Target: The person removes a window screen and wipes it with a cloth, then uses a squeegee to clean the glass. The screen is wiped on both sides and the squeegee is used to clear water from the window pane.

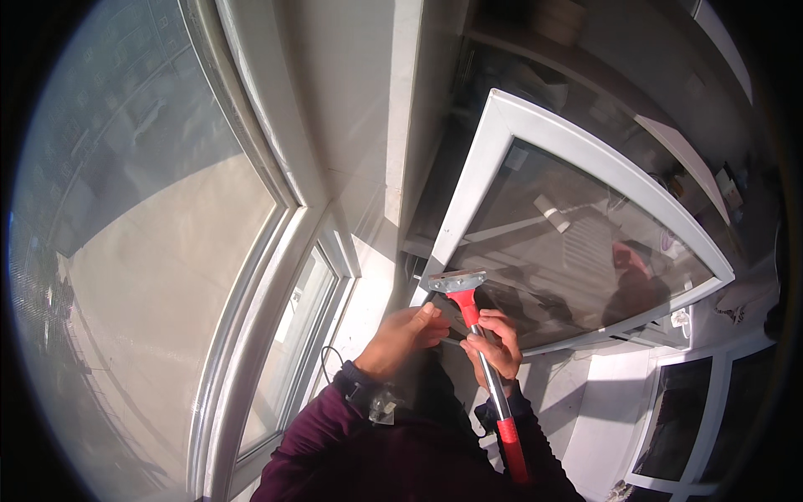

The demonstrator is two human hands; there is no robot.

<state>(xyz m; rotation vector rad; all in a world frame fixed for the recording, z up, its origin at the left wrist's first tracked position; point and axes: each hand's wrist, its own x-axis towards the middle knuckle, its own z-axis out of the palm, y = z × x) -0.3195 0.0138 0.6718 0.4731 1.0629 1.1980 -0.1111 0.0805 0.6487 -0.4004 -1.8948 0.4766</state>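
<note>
My right hand (495, 348) grips the metal shaft of a long-handled scraper (492, 370) near its red neck. The scraper has a red lower grip and a wide metal blade head, which points away from me. Close to the left of that neck is my left hand (414, 332), its fingers curled and the thumb against or near the fingertips; whether something small is between them cannot be made out. Behind the scraper head stands an opened white-framed window sash (470, 182) with a dark glass pane. A small clear plastic packet (384, 405) lies against my clothing by the left wrist.
At the left is a large window pane (169, 251) in a white frame (251, 301), with a smaller window (295, 332) beside it. A white wall edge (401, 113) rises ahead. Shelving with assorted items stands behind the sash, and white-framed dark panels (684, 414) are at the lower right.
</note>
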